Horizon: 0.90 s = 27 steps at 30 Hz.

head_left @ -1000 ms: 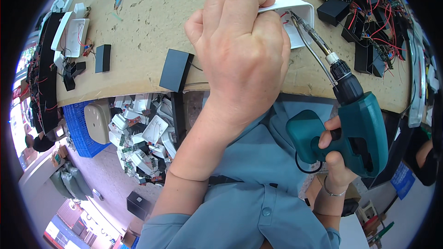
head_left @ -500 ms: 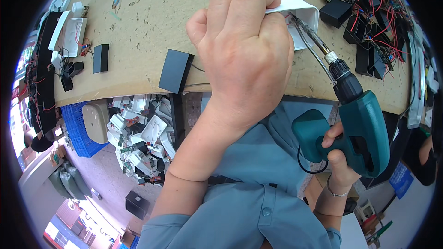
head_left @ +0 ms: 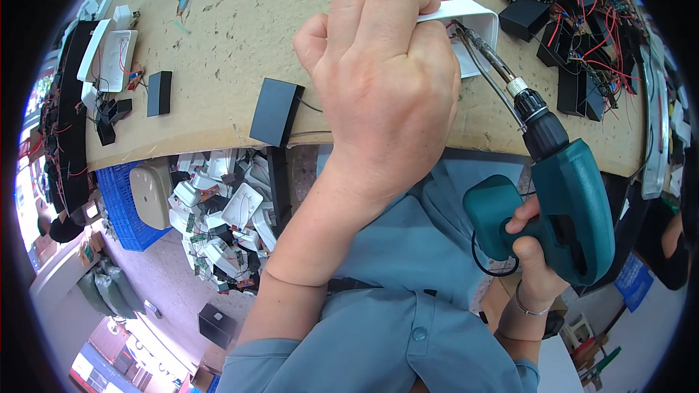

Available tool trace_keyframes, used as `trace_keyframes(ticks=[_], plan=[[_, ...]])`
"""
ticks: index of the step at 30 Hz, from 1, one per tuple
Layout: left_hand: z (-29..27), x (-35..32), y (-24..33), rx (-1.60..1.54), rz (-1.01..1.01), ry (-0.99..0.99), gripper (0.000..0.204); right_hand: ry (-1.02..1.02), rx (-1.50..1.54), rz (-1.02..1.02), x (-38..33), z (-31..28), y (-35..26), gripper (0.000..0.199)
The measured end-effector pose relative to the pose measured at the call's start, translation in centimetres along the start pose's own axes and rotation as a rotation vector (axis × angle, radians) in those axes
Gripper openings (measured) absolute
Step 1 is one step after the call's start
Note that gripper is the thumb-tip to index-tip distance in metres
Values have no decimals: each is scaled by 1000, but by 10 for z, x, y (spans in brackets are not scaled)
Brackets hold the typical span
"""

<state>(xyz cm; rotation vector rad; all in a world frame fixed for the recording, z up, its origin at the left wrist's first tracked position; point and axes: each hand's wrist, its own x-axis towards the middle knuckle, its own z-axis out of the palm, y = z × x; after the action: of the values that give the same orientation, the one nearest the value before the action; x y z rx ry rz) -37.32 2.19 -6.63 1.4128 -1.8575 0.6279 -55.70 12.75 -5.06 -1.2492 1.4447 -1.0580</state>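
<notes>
My left hand (head_left: 386,87) is closed on the rim of a white plastic casing (head_left: 463,9), its knuckles hiding much of the opening. In my right hand (head_left: 539,266) is a teal soldering gun (head_left: 571,196), gripped by its handle. Its thin metal tip and the solder feed tube beside it reach into the casing. What the tip touches in there is too small to make out. Left of my left wrist, a black box (head_left: 275,113) lies at the table's front edge, with dark cable running from it under the hand.
Black boxes, green circuit boards and red wires are heaped at the right (head_left: 582,65). Another open white casing (head_left: 116,58) and a small black block (head_left: 159,93) lie at the left. Below the table edge are a pile of white casings (head_left: 226,211) and a blue crate (head_left: 124,207).
The soldering gun and the white casing have shifted very slightly to the left. Both hands keep their grip.
</notes>
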Motion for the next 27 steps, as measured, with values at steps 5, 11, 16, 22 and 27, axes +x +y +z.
trace_keyframes(ticks=[5, 11, 16, 22, 27], plan=[[0, 0, 0, -38, -11, 26, 6, 8, 34, -32, 4, 5, -3, 62], [-1, 1, 0, -60, -23, 30, 6, 19, 18, -73, 2, 4, 2, 66], [17, -6, 4, -300, -164, 152, 6, 15, 17, -79, 2, 5, 0, 67], [0, 0, 0, -16, -13, 35, 6, 25, 23, -55, 0, 5, 0, 67], [22, -7, 0, -176, -77, 144, 5, 16, 32, -49, 0, 6, -2, 67]])
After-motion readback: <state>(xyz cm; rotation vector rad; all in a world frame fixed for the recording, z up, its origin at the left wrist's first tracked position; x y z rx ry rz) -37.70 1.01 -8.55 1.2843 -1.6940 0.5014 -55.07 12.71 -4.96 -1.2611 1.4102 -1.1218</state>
